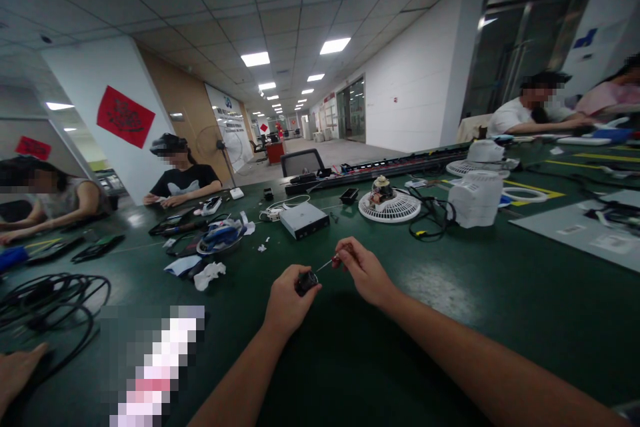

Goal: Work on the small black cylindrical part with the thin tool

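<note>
My left hand (286, 303) is closed around a small black part (306, 281), held just above the dark green table (450, 307). My right hand (363, 268) pinches a small screwdriver (331, 261) with a reddish handle. Its thin metal tip points left and down at the black part. Both hands hover in the middle of the view, close together.
Beyond my hands lie a grey metal box (303, 219), a white fan grille with a motor (383, 203), a white fan housing (475, 198), black cables (45, 300) at left and a blue-grey device (220, 238). Several people sit around the table. Another person's hand (17, 367) rests bottom left.
</note>
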Tool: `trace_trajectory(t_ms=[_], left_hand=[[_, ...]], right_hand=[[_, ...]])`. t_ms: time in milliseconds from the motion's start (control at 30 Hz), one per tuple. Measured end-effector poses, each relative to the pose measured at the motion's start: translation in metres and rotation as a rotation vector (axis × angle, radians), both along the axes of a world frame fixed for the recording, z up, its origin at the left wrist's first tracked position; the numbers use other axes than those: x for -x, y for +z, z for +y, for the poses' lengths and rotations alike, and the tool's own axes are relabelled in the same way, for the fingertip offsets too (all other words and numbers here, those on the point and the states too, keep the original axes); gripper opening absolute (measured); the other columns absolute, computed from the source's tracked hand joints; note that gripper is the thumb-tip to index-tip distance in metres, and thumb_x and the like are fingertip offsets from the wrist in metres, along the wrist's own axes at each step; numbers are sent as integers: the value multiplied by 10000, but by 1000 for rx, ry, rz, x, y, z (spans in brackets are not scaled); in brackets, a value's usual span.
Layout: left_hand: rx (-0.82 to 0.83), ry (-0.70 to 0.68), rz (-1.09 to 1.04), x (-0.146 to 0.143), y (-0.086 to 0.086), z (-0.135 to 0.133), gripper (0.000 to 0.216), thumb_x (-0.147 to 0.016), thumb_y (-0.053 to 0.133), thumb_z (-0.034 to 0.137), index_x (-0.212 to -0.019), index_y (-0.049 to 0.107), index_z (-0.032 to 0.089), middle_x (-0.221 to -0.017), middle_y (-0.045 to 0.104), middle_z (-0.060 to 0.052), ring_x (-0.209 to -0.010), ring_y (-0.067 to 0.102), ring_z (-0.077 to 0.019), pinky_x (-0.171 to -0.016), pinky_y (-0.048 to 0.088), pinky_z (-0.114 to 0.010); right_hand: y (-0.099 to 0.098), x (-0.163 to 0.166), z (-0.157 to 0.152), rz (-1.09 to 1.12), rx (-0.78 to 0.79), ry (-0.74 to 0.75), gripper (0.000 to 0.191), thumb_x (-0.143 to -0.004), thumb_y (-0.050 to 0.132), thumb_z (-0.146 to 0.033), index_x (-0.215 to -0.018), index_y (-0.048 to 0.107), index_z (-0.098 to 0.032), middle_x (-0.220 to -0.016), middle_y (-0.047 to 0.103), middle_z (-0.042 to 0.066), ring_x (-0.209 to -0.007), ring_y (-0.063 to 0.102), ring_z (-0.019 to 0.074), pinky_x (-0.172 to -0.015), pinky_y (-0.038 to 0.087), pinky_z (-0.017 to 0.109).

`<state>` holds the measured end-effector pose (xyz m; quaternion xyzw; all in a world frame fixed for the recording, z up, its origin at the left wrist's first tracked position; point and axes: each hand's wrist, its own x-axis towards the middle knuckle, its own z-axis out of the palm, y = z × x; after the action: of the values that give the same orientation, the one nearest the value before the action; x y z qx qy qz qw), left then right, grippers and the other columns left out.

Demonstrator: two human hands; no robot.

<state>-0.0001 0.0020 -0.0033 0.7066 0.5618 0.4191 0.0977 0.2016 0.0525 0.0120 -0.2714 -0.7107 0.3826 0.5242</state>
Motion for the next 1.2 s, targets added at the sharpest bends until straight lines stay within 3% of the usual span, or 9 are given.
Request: trace_trajectory(t_ms=[133, 500, 633, 1200], left_hand=[[3, -10, 4, 1, 0, -1, 297, -774, 741, 283, -1051, 658, 217, -949, 714, -45, -850, 691, -229, -748, 558, -359], [13, 8, 15, -2, 5, -2, 288, -763, 745, 263, -1033, 662, 203, -944, 716, -53, -855, 693, -237, -760, 559, -374], [1, -7, 32, -1, 3, -1, 282, -761, 745, 257, -1027, 663, 211, -965, 715, -51, -867, 691, -235, -773, 559, -376], [-6, -1, 34, 0, 0, -1, 299, -757, 750, 254, -1041, 663, 220, -930, 717, -36, -836, 697, -227, -740, 561, -354]], right_hand=[[0, -1, 1, 20, 21, 61, 208, -997, 468, -411, -985, 542, -217, -803, 654, 18, -738, 648, 178, -674, 486, 300], [2, -1, 1, -15, -3, 17, 201, -992, 482, -402, -997, 548, -213, -813, 667, 24, -769, 652, 179, -695, 477, 301], [2, -1, 2, 32, 50, 79, 241, -987, 475, -441, -967, 537, -209, -802, 650, 23, -744, 653, 180, -650, 478, 297], [0, -1, 1, 32, 65, 74, 262, -980, 484, -459, -954, 541, -205, -789, 640, 17, -714, 642, 170, -634, 471, 291]])
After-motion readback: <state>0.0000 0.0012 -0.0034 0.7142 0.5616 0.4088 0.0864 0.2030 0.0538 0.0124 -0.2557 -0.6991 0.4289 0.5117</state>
